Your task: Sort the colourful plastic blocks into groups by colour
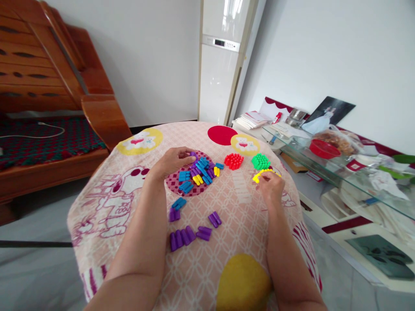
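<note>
Here, left hand (173,161) pinches purple piece (193,154); right hand (271,185), curled down, pinches yellow piece (256,178).

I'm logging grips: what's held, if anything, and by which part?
It cannot be told: the left hand is at a purple piece and the right hand at yellow pieces, grips unclear.

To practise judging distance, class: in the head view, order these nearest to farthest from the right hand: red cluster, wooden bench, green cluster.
1. Green cluster, just beyond the right hand
2. Red cluster, left of the green
3. Wooden bench, far left
</note>
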`<control>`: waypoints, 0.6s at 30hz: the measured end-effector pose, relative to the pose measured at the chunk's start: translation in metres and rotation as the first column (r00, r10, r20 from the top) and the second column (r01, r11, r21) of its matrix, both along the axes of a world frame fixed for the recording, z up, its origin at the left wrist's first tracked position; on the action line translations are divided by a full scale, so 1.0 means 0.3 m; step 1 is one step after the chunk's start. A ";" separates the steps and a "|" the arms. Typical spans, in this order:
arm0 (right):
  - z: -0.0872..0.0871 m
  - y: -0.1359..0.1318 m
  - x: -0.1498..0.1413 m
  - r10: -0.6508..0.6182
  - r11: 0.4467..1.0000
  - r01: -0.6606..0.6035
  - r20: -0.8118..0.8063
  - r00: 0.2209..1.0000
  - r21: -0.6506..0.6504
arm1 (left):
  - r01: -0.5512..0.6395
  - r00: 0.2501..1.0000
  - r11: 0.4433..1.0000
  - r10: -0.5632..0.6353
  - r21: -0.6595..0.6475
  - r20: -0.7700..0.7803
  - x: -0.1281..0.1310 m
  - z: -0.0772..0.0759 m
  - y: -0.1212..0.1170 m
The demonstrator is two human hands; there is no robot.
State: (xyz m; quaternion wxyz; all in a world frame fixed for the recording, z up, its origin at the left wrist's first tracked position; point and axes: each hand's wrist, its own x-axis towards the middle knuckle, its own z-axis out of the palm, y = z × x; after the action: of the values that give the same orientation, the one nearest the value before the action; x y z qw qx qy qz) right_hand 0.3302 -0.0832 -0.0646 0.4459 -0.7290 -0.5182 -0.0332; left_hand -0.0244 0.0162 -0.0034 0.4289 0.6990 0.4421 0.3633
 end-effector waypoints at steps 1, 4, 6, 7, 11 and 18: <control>0.003 -0.007 0.022 -0.052 0.998 0.054 0.068 0.996 -0.024 | 0.001 1.000 1.000 -0.001 -0.008 0.006 0.001 0.001 -0.001; 0.006 -0.023 0.057 -0.153 0.978 0.181 0.232 0.961 -0.106 | 0.005 1.000 1.000 -0.005 -0.014 0.011 0.000 0.000 -0.001; 0.005 -0.030 0.064 -0.193 0.957 0.246 0.299 0.935 -0.153 | 0.010 1.000 1.000 -0.010 -0.007 0.009 -0.003 -0.004 0.001; 0.006 -0.032 0.064 -0.208 0.945 0.275 0.325 0.923 -0.178 | 0.013 1.000 1.000 -0.013 0.000 0.006 -0.006 -0.006 0.003; 0.018 -0.040 0.042 -0.249 0.909 0.349 0.373 0.894 -0.229 | 0.019 1.000 0.999 -0.019 0.027 0.011 -0.015 -0.013 0.009; 0.006 0.010 -0.192 0.248 0.965 -0.213 0.277 0.928 -0.150 | 0.017 1.000 1.000 -0.018 0.020 0.021 -0.014 -0.002 0.001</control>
State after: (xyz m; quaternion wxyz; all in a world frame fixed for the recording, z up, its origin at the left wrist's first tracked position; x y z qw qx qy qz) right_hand 0.2725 -0.0802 -0.0630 0.3214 -0.6747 -0.6618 -0.0579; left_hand -0.0286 0.0166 -0.0039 0.4298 0.7032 0.4277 0.3714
